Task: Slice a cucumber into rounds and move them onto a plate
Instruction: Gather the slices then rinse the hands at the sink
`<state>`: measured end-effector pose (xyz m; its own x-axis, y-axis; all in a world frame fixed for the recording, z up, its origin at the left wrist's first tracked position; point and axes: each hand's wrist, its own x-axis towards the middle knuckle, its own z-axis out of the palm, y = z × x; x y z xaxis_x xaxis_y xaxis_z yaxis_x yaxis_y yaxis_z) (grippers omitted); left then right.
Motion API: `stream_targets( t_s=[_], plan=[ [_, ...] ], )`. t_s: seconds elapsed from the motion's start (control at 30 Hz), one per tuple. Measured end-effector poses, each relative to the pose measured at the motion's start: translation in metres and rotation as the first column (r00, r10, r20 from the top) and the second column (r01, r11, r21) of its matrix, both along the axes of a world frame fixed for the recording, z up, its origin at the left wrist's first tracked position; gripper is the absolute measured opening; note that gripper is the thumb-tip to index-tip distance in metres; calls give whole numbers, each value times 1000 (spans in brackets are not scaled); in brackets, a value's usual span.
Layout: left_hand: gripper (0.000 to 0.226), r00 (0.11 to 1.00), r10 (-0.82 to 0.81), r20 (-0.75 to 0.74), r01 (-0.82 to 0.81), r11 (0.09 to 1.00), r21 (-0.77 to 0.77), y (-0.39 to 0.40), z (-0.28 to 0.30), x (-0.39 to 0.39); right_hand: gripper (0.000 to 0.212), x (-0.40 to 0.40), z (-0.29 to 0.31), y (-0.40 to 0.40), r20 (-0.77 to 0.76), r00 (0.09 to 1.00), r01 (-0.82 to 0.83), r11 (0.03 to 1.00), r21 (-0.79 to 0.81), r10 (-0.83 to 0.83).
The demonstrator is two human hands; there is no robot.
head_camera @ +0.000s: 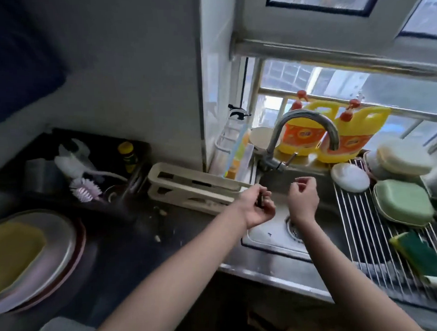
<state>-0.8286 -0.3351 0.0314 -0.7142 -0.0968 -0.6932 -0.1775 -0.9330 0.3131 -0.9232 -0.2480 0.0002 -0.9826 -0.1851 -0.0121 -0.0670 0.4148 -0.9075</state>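
Cucumber-ish dark stub [260, 201], too blurred to be sure, is held in the curled fingers of the left hand [257, 206] over the steel sink [269, 234]. Right hand [303, 198] is kept loose, fingers half-curled, holding nothing. Round stacked plates [64, 242] are parked far left on the dark worktop [131, 247].

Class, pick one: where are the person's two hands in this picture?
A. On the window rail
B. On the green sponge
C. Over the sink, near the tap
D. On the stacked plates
C: the left hand and right hand hang over the sink, just below the tap.
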Motion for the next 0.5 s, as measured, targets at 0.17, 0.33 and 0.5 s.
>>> stream_targets(
  t_s=[0.17, 0.33, 0.5],
  plan=[
    [49, 999, 14, -37, -10, 995, 98, 1, 4, -96, 25, -106, -26, -23, 28, 982, -187, 969, 164, 185],
    [45, 996, 75, -38, -71, 991, 116, -7, -5, -159, 28, -175, -37, -56, 71, 913, -408, 893, 189, 402],
    [45, 999, -14, 35, 13, 999, 32, -14, -28, -191, 32, -182, -56, -43, 194, 891, -443, 881, 165, 411]
  ],
)
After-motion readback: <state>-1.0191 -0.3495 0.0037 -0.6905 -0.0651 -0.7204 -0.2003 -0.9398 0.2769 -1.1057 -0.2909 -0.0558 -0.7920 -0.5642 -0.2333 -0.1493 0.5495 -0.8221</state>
